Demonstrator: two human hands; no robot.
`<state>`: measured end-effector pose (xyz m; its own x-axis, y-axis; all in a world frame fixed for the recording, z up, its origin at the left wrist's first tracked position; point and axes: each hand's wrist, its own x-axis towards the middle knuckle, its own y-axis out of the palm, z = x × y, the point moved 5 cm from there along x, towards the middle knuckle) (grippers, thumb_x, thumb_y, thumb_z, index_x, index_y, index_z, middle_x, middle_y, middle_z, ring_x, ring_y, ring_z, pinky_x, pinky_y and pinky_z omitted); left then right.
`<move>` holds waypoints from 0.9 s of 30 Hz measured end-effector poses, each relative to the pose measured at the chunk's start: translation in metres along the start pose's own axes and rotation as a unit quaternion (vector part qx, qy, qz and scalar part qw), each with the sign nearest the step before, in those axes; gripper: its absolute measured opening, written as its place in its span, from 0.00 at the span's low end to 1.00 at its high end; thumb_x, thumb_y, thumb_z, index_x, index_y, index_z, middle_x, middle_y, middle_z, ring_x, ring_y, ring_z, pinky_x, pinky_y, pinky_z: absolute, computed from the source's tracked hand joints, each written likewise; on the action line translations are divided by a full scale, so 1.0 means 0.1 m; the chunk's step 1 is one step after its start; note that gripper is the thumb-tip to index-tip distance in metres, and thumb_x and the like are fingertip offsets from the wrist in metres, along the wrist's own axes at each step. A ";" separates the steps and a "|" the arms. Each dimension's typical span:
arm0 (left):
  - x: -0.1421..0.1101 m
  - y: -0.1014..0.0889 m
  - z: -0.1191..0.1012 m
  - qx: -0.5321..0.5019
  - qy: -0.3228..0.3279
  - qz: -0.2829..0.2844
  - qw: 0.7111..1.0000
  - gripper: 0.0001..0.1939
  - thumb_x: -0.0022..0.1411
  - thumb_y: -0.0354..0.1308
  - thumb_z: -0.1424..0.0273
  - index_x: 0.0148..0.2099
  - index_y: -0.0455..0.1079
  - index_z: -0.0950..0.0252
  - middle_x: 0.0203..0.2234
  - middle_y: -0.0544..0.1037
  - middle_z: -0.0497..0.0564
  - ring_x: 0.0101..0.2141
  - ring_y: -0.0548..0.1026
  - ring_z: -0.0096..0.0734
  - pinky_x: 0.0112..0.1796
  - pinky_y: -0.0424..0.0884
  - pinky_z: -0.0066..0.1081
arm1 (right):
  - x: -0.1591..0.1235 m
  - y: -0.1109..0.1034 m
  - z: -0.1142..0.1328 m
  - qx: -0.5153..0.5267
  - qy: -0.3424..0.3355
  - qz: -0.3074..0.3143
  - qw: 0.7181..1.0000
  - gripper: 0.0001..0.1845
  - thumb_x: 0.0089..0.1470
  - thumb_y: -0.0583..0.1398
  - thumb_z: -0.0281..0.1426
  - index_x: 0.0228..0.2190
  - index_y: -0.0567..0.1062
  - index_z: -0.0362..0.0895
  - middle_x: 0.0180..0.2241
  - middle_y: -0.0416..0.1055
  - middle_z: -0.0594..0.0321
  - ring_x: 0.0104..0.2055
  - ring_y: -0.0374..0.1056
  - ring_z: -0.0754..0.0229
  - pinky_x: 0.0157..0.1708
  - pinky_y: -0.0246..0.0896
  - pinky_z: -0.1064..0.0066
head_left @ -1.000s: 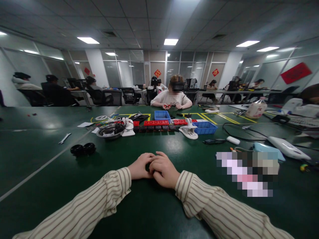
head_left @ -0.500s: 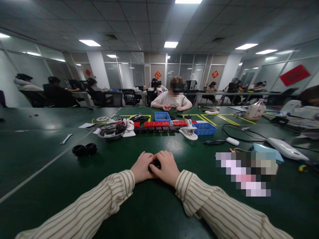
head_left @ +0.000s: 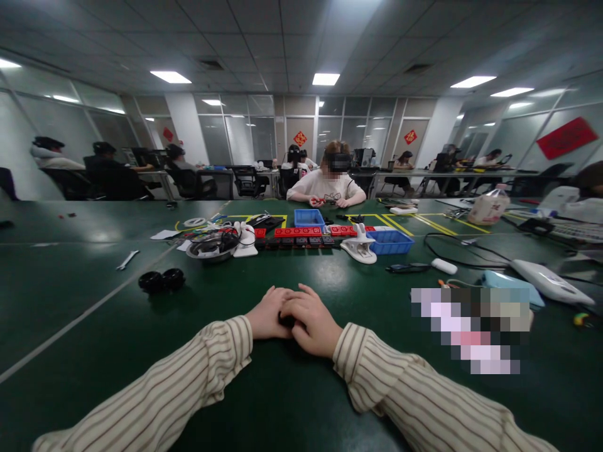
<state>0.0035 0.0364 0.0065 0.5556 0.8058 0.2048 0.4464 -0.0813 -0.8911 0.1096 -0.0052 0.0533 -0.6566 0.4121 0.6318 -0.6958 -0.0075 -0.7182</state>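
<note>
Close together over the green table, both hands are curled around a small black round part [head_left: 286, 321], most of it hidden by my fingers. My left hand [head_left: 267, 314] grips it from the left side. From the right, my right hand [head_left: 316, 322] lies over the top, its fingers bent across the part and reaching my left fingers. Farther left sit two black, wheel-like round parts [head_left: 161, 281], side by side and apart from my hands.
Beyond my hands stand a metal bowl [head_left: 211, 248] of cables, white clamp stands [head_left: 359, 246], a red-and-black strip [head_left: 301, 237] and blue bins [head_left: 390, 242]. A wrench [head_left: 127, 260] lies left; a white case [head_left: 444, 266] and cables lie right. A person [head_left: 330, 179] sits opposite.
My right fingers have shifted over the top of the black part, covering more of it. My left hand keeps its hold. The view has turned slightly.
</note>
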 end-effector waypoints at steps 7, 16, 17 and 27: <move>-0.02 -0.04 -0.05 0.031 -0.025 -0.041 0.998 0.37 0.37 0.64 0.53 0.48 0.59 0.63 0.46 0.65 0.55 0.49 0.61 0.46 0.54 0.41 0.55 | -0.02 -0.06 -0.18 -0.096 0.165 -0.054 0.980 0.15 0.46 0.57 0.37 0.35 0.66 0.42 0.35 0.65 0.57 0.40 0.59 0.55 0.44 0.51 0.59; -0.01 -0.08 -0.07 0.026 0.015 -0.051 0.998 0.24 0.42 0.64 0.60 0.41 0.67 0.65 0.36 0.68 0.53 0.39 0.65 0.40 0.44 0.62 0.40 | -0.02 0.01 -0.22 -0.094 0.169 -0.024 0.981 0.09 0.46 0.57 0.34 0.31 0.67 0.42 0.32 0.63 0.59 0.37 0.58 0.56 0.38 0.52 0.63; -0.01 -0.08 -0.06 0.014 0.018 -0.047 0.999 0.24 0.42 0.64 0.62 0.42 0.67 0.65 0.37 0.68 0.53 0.40 0.65 0.40 0.44 0.62 0.38 | -0.01 0.01 -0.20 -0.086 0.158 -0.022 0.984 0.08 0.46 0.57 0.31 0.31 0.67 0.42 0.32 0.63 0.59 0.37 0.58 0.57 0.39 0.51 0.63; 0.01 -0.03 0.01 -0.025 0.046 -0.003 0.999 0.16 0.41 0.66 0.63 0.34 0.70 0.64 0.41 0.68 0.51 0.44 0.64 0.41 0.47 0.59 0.38 | -0.01 0.02 -0.07 0.003 0.032 0.003 0.999 0.09 0.40 0.50 0.21 0.24 0.66 0.44 0.28 0.68 0.66 0.37 0.62 0.62 0.53 0.42 0.61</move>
<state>0.0022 0.0381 0.0093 0.6135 0.7498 0.2479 0.4825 -0.1074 -0.8693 0.1111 0.0005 0.0495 -0.6410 0.4692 0.6074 -0.6936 -0.0151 -0.7202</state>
